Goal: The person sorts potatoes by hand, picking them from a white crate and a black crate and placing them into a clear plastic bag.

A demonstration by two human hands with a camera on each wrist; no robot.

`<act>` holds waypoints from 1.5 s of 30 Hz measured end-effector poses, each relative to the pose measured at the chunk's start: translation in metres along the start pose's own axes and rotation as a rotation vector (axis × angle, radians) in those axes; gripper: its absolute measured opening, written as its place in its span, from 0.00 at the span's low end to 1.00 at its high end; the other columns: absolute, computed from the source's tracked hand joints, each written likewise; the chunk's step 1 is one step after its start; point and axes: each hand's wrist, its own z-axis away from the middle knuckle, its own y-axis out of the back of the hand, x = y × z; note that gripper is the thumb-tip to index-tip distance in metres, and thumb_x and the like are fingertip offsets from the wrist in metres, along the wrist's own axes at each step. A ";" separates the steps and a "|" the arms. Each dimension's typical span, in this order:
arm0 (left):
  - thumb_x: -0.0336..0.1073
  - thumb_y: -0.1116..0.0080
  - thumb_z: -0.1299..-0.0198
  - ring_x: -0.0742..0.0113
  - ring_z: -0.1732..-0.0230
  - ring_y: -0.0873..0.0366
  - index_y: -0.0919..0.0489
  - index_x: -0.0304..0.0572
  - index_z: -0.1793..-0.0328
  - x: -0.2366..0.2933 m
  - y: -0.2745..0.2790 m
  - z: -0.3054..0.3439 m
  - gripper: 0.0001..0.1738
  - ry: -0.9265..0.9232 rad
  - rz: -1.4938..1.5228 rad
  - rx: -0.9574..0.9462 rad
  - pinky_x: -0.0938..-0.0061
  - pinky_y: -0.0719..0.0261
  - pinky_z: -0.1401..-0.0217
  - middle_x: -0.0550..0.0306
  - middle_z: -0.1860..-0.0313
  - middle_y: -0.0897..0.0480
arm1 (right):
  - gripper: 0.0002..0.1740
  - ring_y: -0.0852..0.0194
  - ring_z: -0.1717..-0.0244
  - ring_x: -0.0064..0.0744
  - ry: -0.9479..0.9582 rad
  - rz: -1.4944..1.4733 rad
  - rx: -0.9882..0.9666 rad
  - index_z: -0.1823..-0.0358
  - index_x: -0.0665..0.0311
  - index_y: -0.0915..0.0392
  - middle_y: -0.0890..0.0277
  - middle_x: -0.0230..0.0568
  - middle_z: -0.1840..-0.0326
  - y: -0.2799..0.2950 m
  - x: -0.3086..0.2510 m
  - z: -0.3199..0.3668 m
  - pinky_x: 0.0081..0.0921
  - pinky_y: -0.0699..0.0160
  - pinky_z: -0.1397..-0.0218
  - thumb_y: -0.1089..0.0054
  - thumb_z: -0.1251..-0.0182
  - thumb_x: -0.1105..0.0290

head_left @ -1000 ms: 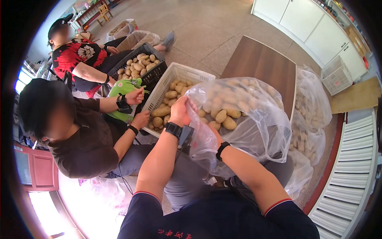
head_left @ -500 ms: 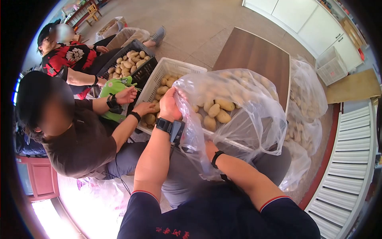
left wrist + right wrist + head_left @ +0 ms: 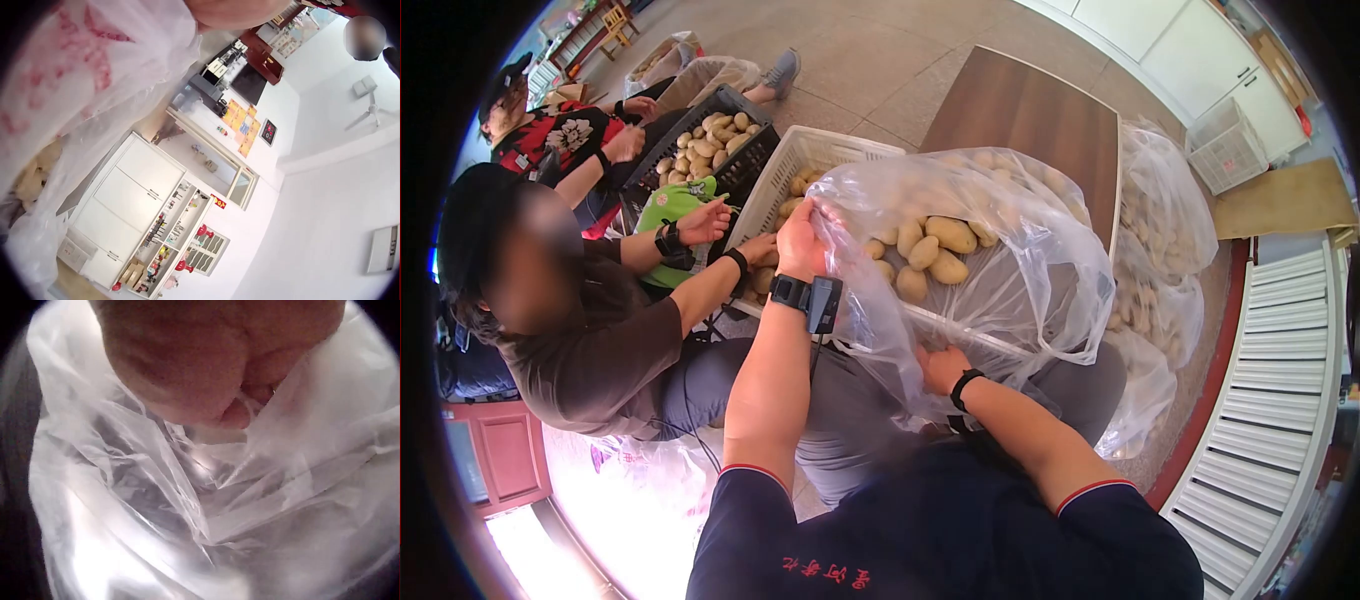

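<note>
A clear plastic bag [image 3: 1040, 215] lies draped over a white crate, with loose potatoes [image 3: 945, 236] showing through its mouth. My left hand [image 3: 802, 245] holds up the left side of the bag's mouth in the head view; its film fills the upper left of the left wrist view, with a potato [image 3: 39, 175] showing below. Low at the crate's near side, my right hand [image 3: 945, 370] grips the near edge of the bag. In the right wrist view, my curled fingers [image 3: 234, 415] pinch the crumpled film [image 3: 187, 494].
The white crate [image 3: 840, 145] reaches from the person on my left to my lap. Beyond it stands a black crate [image 3: 745, 110] of potatoes. A brown tabletop [image 3: 1025, 110] lies ahead, and filled bags [image 3: 1165, 210] stand on the right. Another person's hand [image 3: 755, 250] reaches into the white crate.
My right hand has come from the bag's mouth down to the near side of the crate. My left hand keeps the film raised. The neighbour's hand has moved further into the crate.
</note>
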 end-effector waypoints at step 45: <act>0.37 0.55 0.27 0.62 0.37 0.28 0.33 0.39 0.30 -0.204 0.118 0.140 0.22 0.035 -1.624 -0.449 0.67 0.27 0.34 0.52 0.38 0.26 | 0.16 0.24 0.49 0.51 0.339 -0.958 0.489 0.53 0.68 0.20 0.20 0.53 0.54 0.102 -0.008 0.111 0.39 0.27 0.44 0.54 0.34 0.68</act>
